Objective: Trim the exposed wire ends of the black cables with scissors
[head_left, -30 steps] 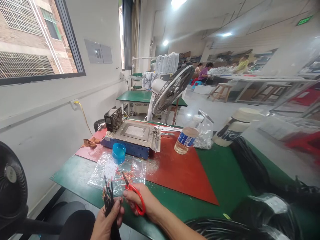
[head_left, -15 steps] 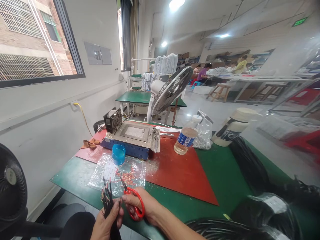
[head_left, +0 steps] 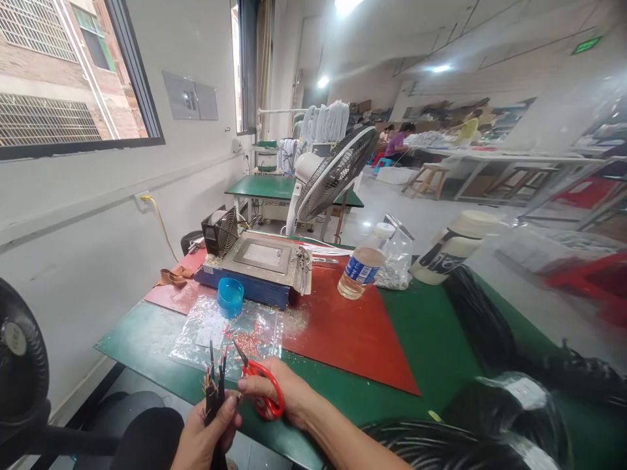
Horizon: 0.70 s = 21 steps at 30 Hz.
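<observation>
My left hand (head_left: 211, 427) is closed around a bundle of black cables (head_left: 213, 395), their cut ends pointing up with thin coloured wires showing. Red-handled scissors (head_left: 264, 390) are in my right hand (head_left: 281, 391), with the dark blades tilted up and to the left. The right thumb and finger reach the edge of the left hand near the cables; whether they also pinch a wire I cannot make out. Just beyond the hands lies a clear plastic bag (head_left: 191, 346) with many tiny red and copper-coloured scraps (head_left: 247, 341) on it.
A blue plastic cup (head_left: 230, 298) stands before a blue-sided hot plate (head_left: 262, 254) with a small fan (head_left: 220, 233). A bottle of liquid (head_left: 361, 269) and a large jug (head_left: 453, 248) are to the right. Coiled black cable (head_left: 421, 447) fills the near right. A standing fan (head_left: 336, 173) rises behind.
The view has shifted slightly. The black cable ends have spread a little differently in my left hand. Both hands keep their hold, and the scissors stay beside the bundle.
</observation>
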Available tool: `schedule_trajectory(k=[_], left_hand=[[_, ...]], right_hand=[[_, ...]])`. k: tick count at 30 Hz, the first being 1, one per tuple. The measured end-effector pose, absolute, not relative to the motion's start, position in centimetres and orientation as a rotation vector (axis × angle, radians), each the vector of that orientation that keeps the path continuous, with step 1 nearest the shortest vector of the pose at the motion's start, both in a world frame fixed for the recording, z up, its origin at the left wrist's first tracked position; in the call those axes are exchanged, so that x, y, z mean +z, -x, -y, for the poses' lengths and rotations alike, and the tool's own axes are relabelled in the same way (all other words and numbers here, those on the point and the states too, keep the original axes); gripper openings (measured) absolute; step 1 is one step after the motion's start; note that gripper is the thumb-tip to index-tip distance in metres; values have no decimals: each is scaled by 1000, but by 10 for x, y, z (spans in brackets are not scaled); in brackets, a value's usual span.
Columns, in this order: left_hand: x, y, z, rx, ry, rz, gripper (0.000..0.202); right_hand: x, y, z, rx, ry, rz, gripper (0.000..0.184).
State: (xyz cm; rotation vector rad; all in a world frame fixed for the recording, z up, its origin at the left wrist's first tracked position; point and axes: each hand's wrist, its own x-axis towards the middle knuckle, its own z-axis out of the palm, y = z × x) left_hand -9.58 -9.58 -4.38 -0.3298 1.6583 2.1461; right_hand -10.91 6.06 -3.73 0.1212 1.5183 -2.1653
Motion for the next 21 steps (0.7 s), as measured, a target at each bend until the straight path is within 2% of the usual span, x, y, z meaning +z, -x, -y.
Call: schedule_trajectory(k=[7, 21], left_hand=[[-41, 94, 95, 2141, 303, -1697, 38], [-40, 92, 98, 2110, 167, -1667, 38]], right_hand=[[-37, 109, -62, -2149, -174, -1512, 25], [-36, 108, -63, -2126, -142, -1491, 32]])
